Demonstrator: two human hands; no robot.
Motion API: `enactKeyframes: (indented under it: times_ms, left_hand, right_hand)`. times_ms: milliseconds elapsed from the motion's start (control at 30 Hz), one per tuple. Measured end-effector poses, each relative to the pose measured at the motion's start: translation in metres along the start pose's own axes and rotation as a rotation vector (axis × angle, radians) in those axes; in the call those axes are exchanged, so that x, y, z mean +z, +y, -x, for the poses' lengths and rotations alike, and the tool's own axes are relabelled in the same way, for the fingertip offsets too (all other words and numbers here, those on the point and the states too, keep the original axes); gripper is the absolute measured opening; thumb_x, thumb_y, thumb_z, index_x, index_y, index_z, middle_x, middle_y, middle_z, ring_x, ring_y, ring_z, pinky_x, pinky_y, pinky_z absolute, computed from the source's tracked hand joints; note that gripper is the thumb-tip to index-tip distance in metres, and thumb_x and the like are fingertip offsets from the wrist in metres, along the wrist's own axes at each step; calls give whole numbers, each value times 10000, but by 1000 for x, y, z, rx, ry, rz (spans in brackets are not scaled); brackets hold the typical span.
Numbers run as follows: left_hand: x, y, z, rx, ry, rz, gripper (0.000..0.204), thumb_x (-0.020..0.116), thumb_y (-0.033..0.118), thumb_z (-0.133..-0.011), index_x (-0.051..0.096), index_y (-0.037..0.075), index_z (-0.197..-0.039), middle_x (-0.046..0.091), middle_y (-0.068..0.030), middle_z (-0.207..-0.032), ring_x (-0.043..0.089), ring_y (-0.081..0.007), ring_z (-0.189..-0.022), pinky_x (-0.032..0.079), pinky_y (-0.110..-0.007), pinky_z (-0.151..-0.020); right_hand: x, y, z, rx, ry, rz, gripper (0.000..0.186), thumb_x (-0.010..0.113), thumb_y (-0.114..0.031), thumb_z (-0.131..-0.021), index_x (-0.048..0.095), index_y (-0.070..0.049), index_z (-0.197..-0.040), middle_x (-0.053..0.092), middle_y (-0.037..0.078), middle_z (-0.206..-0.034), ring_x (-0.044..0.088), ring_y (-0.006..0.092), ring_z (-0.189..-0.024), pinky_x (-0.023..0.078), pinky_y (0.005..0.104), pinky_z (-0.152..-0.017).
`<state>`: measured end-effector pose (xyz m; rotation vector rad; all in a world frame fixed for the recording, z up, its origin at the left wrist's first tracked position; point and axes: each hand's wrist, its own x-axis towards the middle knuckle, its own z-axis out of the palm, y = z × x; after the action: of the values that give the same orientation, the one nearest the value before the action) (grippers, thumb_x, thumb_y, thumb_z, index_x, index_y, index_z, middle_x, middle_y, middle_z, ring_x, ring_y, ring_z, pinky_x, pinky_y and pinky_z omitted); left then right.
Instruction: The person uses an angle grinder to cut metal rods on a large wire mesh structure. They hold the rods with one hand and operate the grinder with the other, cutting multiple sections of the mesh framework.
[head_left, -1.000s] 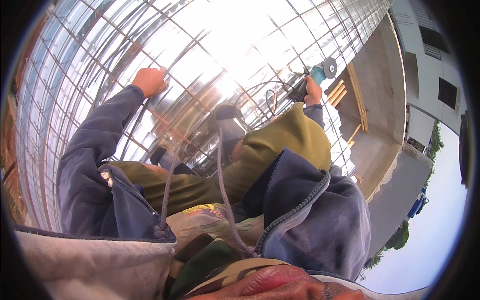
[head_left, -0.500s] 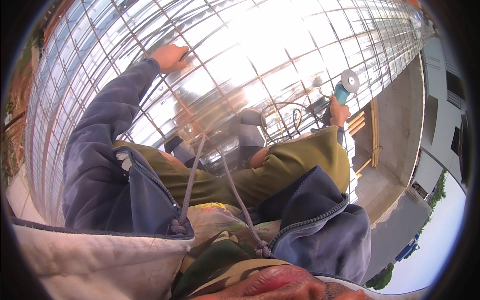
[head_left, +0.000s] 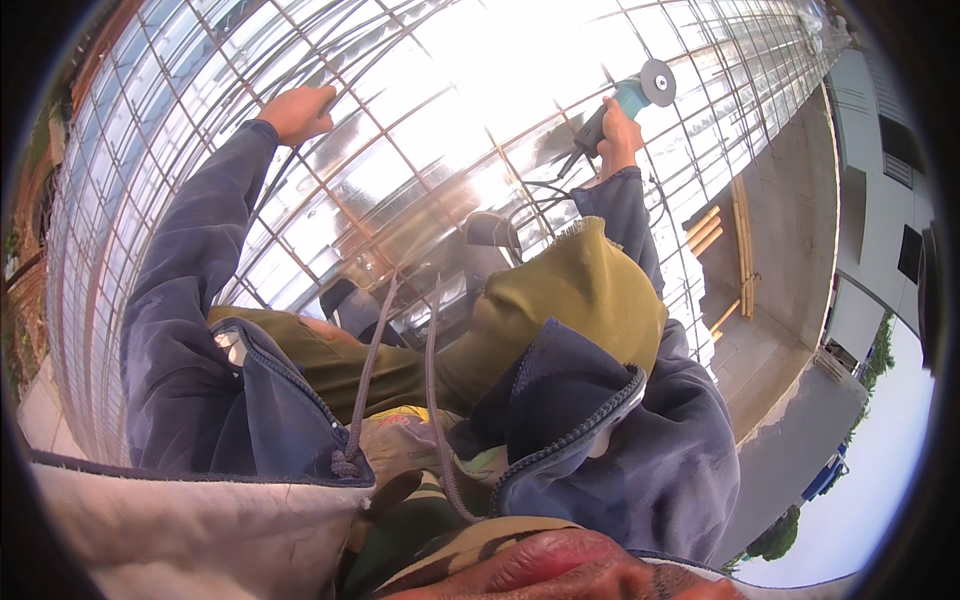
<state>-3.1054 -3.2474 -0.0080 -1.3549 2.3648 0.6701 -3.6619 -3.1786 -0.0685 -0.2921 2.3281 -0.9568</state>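
My right hand [head_left: 620, 132] grips a teal and black angle grinder [head_left: 630, 97], held up above the steel mesh. Its round cutting disc [head_left: 650, 72] points up and away from me. A dark cord trails from the grinder's rear end down toward the mesh. Farther left, my left hand [head_left: 298, 115] is closed on a steel bar [head_left: 333, 101] of the rusty mesh [head_left: 390, 137], arm stretched out. Its fingertips are partly hidden.
Bright metal decking [head_left: 400, 185] lies beneath the mesh, with strong glare. My shoes [head_left: 490, 232] rest at the middle. Bamboo poles [head_left: 742, 245] and a concrete wall [head_left: 795, 215] stand to the right, beside a lower drop. Loose bars lie at the upper left.
My right hand has carried the grinder up, forward and to the left, away from my right knee. My left hand has shifted slightly left in the picture, still closed.
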Motion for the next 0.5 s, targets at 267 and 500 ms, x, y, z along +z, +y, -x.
enactKeyframes:
  times_ms: [267, 500]
  left_hand:
    - [-1, 18, 10, 136, 21, 86, 246, 637, 223, -976, 604, 12, -1096, 702, -271, -865, 694, -460, -836, 511, -568, -815]
    - [-8, -17, 14, 54, 39, 40, 345, 655, 223, -954, 628, 27, -1236, 737, -278, -942, 717, -473, -899, 533, -571, -833]
  right_hand:
    - [8, 0, 1, 8, 90, 14, 986, 804, -416, -867, 406, 294, -1423, 384, 417, -1484, 633, 451, -1239, 575, 521, -1007]
    - [47, -15, 10, -44, -67, -29, 996, 837, -445, -863, 429, 245, -1456, 324, 360, -1520, 610, 435, -1225, 574, 531, -995]
